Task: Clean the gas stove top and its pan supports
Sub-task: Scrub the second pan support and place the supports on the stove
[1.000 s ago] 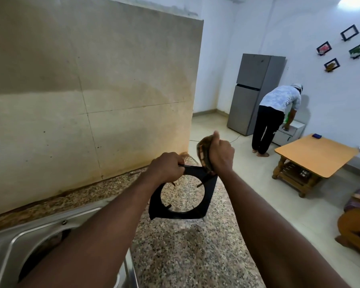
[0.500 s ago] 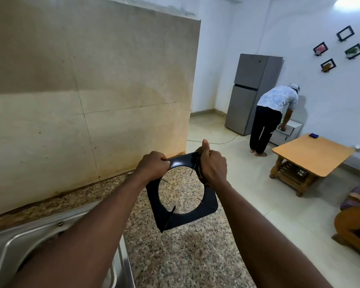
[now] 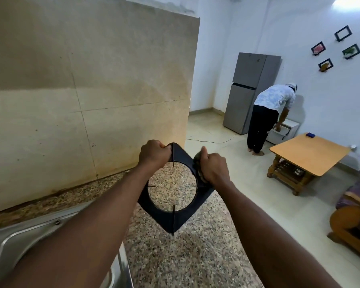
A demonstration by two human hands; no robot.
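Note:
A black square pan support (image 3: pixel 170 217) with a round opening and thin prongs hangs in the air above the granite counter (image 3: pixel 175 256), turned like a diamond. My left hand (image 3: pixel 154 154) grips its upper left edge. My right hand (image 3: pixel 213 168) holds a dark scrubbing pad (image 3: pixel 197 163) pressed against the support's upper right edge, thumb raised. The gas stove itself is out of view.
A steel sink (image 3: pixel 29 242) lies at the lower left. A beige tiled wall (image 3: pixel 81 90) backs the counter. Beyond stand a grey fridge (image 3: pixel 252 92), a person bending over (image 3: pixel 268 117), a wooden table (image 3: pixel 308 152) and a wooden chair (image 3: pixel 355 215).
I have turned the pan support in my hands until it hangs corner down. My right hand with the pad has slid from the top edge to the upper right edge.

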